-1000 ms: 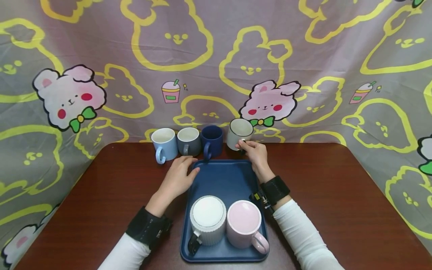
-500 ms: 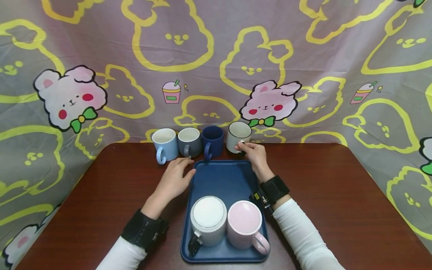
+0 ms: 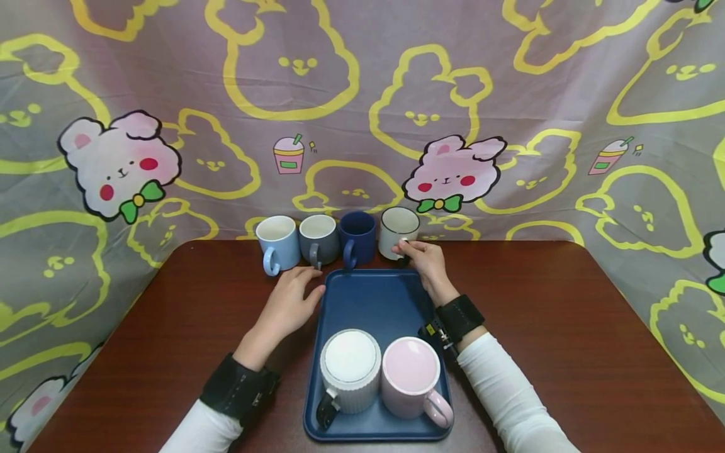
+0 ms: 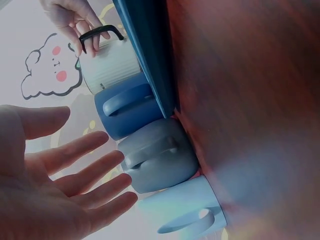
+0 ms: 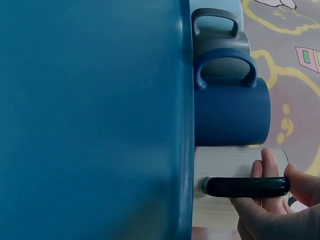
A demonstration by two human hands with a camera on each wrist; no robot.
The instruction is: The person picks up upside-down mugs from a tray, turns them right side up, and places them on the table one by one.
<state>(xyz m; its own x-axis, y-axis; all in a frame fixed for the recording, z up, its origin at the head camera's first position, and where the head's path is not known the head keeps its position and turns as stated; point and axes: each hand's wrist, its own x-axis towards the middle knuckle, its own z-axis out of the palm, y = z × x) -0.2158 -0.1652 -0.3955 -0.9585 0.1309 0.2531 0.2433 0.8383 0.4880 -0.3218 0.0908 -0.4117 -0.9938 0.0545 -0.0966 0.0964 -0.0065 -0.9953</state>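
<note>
Right now my right hand (image 3: 426, 261) has its fingers (image 5: 268, 172) and thumb curled round the black handle (image 5: 246, 186) of the pale ribbed mug (image 3: 399, 230), which stands on the wooden table (image 3: 566, 327) at the far edge, just beyond the far right corner of the blue tray (image 3: 374, 302). From the head view I cannot tell for certain whether its base touches the wood or sits a little above it. My left hand (image 3: 291, 299) is relaxed and spread, palm down in the head view, holding nothing; it hovers or rests just left of the tray's far left corner, nearest the grey mug (image 3: 318, 238), with fingertips (image 4: 112, 185) close to that mug but apart from it in the left wrist view.

Outward from there, a row of four stands along the far edge: the light blue mug (image 3: 277, 242) furthest left, the grey one, the navy mug (image 3: 357, 237), then the pale one I grip. On the near end of the tray sit two more, a white ribbed mug (image 3: 350, 370) on the left and a pink mug (image 3: 411, 375) on the right, touching or nearly so.

I judge the work about a third along: two mugs on the tray, four off it, and the far half of the tray bare.
</note>
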